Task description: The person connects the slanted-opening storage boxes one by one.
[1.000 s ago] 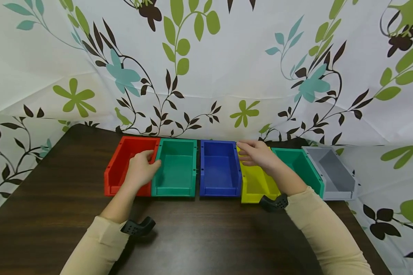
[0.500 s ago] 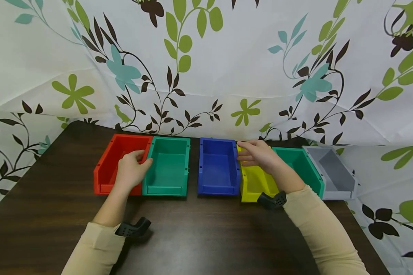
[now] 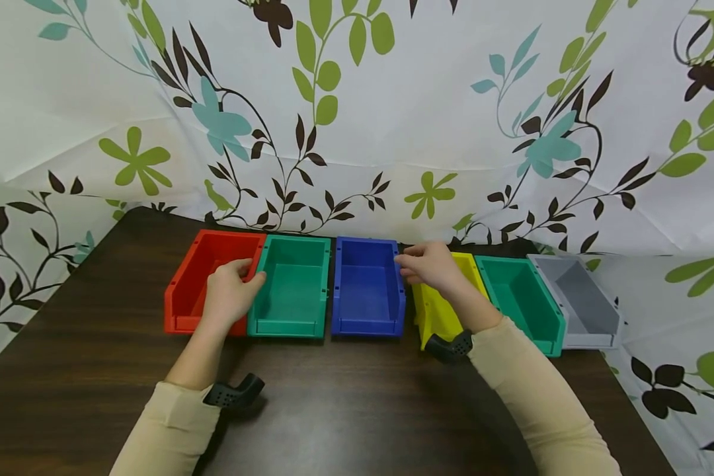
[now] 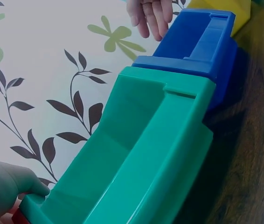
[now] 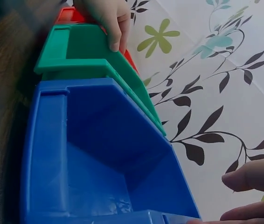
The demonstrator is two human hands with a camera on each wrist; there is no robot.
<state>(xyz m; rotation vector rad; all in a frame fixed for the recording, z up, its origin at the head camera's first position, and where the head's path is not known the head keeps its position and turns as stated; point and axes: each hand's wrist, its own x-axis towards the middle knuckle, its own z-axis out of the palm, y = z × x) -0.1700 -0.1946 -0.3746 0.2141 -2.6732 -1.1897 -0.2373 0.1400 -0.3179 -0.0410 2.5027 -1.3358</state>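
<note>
At the middle of the dark table, head view: blue bin (image 3: 367, 291), long axis twelve to six, at nine o'clock from the right hand (image 3: 434, 264), which is nearer, at its right wall. From the left hand (image 3: 231, 294) it lies at three o'clock, past the left green bin (image 3: 291, 291); can't tell whether those two bins touch. Left hand pinches the adjoining walls of left green bin and red bin (image 3: 196, 277). Right forearm covers part of yellow bin (image 3: 440, 314), skewed, a dark wedge between it and blue. Left wrist view: left thumb over the green wall, other fingers mostly cut off at seven o'clock; blue bin at one o'clock, right fingers extended behind it. Right wrist view: right hand cut off at four o'clock, thumb apart, uncurled, grasping nothing; fingers seem to meet blue's rim, but the frame edge crops the contact.
</note>
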